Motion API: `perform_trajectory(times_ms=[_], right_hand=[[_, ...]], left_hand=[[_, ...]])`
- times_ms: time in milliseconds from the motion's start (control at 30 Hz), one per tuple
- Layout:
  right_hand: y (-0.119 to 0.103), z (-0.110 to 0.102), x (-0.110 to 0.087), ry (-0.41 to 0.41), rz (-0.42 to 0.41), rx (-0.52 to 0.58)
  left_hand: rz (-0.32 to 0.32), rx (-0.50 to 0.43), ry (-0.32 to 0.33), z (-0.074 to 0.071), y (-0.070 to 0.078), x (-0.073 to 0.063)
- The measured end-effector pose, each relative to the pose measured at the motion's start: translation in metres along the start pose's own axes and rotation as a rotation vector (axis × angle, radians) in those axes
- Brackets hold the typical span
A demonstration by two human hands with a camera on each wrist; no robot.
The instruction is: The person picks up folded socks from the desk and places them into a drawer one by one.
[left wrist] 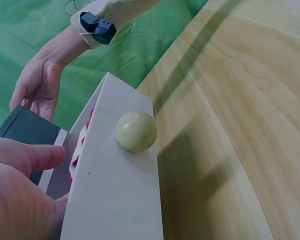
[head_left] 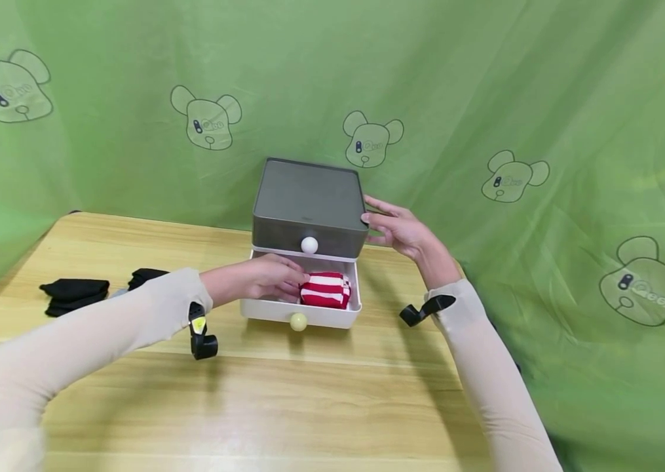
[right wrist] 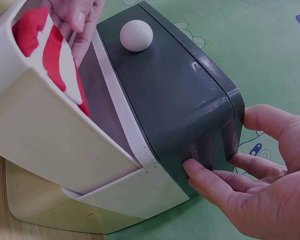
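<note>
A small two-drawer box with a dark grey upper part (head_left: 308,190) stands on the table, its white lower drawer (head_left: 270,310) pulled out. Inside that drawer lies a folded red-and-white striped cloth (head_left: 325,290). My left hand (head_left: 270,278) reaches into the drawer from the left, its fingertips right at the cloth's left side. In the left wrist view the thumb (left wrist: 47,156) is stretched out, while the drawer front hides most of the fingers. On the box's right side rests my right hand (head_left: 399,229), fingers spread and fingertips touching the grey wall, as the right wrist view shows.
Folded black cloths (head_left: 75,295) lie on the left of the wooden table (head_left: 308,406), partly behind my left sleeve. A white knob (head_left: 309,245) sticks out of the upper drawer and a yellowish knob (head_left: 299,322) out of the lower one. A green curtain (head_left: 285,78) hangs behind.
</note>
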State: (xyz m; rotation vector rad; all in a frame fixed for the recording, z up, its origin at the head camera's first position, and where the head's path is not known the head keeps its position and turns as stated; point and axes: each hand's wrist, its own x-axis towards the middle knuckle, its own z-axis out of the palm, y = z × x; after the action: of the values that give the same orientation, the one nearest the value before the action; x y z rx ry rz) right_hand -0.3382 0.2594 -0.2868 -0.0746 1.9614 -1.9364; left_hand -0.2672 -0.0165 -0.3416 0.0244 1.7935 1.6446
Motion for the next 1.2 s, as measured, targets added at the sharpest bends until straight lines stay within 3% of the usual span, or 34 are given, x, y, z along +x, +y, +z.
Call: perform_trajectory(times_ms=[500,733,1000,1200], right_hand=[[0.001,0.001,0.0,0.0,0.007,0.012],[0.001,0.002,0.0,-0.007,-0.002,0.007],[0.002,0.001,0.001,0.0,0.006,0.02],[0.001,0.001,0.001,0.0,0.003,-0.002]], left_hand=[[0.032,0.042,-0.042,-0.014,0.001,-0.007],[0.05,0.044,-0.021,-0.022,0.007,-0.018],[0.125,0.055,-0.05,-0.049,0.023,-0.041],[0.22,0.074,0.022,-0.08,0.033,-0.061]])
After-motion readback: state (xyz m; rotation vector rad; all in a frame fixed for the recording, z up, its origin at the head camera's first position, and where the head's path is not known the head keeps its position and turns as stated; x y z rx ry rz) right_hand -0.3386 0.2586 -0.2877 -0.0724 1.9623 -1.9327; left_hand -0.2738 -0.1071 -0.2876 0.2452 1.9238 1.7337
